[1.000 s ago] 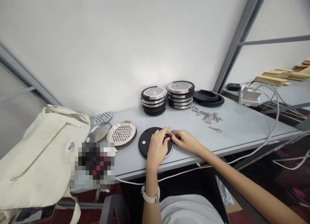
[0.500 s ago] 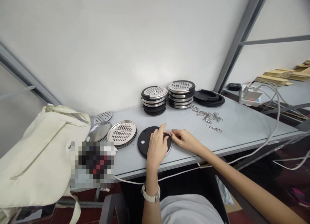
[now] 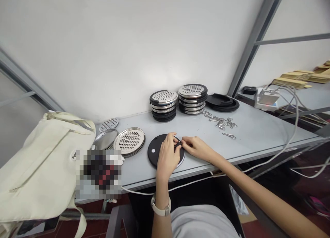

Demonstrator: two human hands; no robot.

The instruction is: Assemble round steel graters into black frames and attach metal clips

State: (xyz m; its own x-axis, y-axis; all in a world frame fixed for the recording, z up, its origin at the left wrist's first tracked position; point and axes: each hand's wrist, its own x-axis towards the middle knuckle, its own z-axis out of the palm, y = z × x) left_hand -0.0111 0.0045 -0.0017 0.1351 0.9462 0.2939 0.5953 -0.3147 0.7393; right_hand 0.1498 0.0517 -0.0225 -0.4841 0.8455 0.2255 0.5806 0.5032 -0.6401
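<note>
A round black grater base (image 3: 154,159) with a white dot and a silver rim at its near right edge lies on the table in front of me. My left hand (image 3: 168,152) is laid over its right half, fingers bent and thumb apart, holding it. At the base's right edge, my right hand (image 3: 194,148) pinches a small metal clip (image 3: 180,141), mostly hidden by the fingertips. Several similar wire clips (image 3: 223,122) lie in a loose heap to the right, with a single clip (image 3: 229,136) nearer me.
Two stacks of round graters (image 3: 164,105) (image 3: 193,99) stand by the wall, with black rings (image 3: 224,104) to their right. Loose grater plates (image 3: 129,141) lie left. A cream bag (image 3: 48,166) covers the table's left end. A white cable (image 3: 273,155) runs along the front edge.
The black grater base has shifted slightly to the right under my left hand. My left fingers have bent closer to the clip, while my right hand keeps its pinch.
</note>
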